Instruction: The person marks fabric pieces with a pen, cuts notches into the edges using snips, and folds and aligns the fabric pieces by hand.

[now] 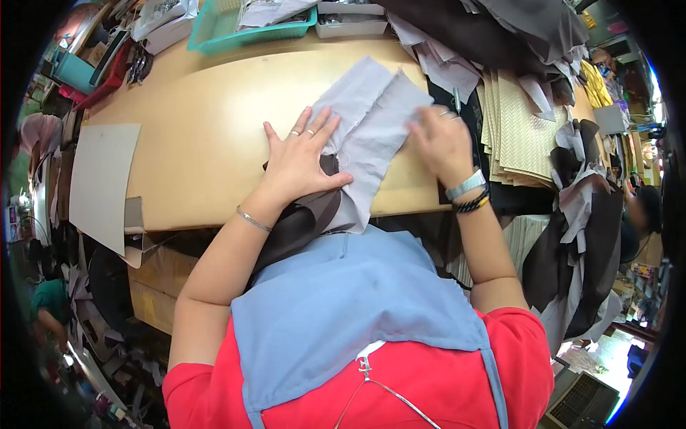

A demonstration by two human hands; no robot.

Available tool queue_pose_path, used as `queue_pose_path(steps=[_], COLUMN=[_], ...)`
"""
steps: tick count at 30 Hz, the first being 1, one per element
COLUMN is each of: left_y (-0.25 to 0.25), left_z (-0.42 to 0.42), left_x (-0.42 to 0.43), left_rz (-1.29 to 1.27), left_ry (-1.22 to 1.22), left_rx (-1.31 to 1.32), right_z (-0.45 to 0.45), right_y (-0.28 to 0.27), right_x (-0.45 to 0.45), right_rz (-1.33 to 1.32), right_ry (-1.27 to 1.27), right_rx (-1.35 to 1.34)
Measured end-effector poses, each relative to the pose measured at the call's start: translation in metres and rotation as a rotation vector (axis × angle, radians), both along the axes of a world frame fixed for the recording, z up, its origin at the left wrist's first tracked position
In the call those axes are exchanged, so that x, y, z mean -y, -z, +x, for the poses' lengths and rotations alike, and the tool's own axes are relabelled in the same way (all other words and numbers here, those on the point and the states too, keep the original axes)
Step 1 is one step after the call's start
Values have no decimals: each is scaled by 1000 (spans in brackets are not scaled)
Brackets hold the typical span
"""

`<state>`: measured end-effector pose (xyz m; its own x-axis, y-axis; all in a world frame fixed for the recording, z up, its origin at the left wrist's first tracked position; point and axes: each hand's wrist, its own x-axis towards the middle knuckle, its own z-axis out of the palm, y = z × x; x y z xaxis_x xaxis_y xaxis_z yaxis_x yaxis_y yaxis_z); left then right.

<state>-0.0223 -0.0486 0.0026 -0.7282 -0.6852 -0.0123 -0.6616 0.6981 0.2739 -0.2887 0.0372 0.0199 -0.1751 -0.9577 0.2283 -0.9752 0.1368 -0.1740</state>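
Observation:
A light grey-lilac piece of fabric point(389, 121) lies on the wooden table, with a seam or fold running along its length and a loose thread near its lower part. Dark brown fabric point(300, 227) joins or overlaps it and hangs over the table's front edge toward the lap. My left hand point(304, 159) presses down with spread fingers where the two fabrics meet. Close to the light fabric's right edge is my right hand point(441, 143), its fingers bent and smeared by motion. Whether it touches the cloth or pinches anything is unclear.
A turquoise basket point(250, 37) stands at the table's back edge beside white trays point(350, 27). Woven-patterned cream sheets point(518, 136) and piled dark fabric point(529, 28) lie to the right. A pale board point(103, 179) rests at the left. Another person point(50, 307) is at far left.

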Motion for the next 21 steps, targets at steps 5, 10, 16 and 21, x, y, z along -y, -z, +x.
queue_pose_path(steps=[5, 10, 16, 21], left_y=[2, 9, 3, 7], left_z=[3, 2, 0, 1], left_x=[1, 2, 1, 1], left_rz=[15, -2, 21, 22], left_ry=[11, 9, -10, -10], left_rx=[-26, -50, -38, -64], right_z=[-76, -86, -7, 51], right_y=[21, 20, 19, 32], right_x=[-7, -9, 18, 35], right_rz=[-42, -84, -287, -119], right_ry=[324, 302, -73, -297], right_rx=[-52, 212, 1302, 1456])
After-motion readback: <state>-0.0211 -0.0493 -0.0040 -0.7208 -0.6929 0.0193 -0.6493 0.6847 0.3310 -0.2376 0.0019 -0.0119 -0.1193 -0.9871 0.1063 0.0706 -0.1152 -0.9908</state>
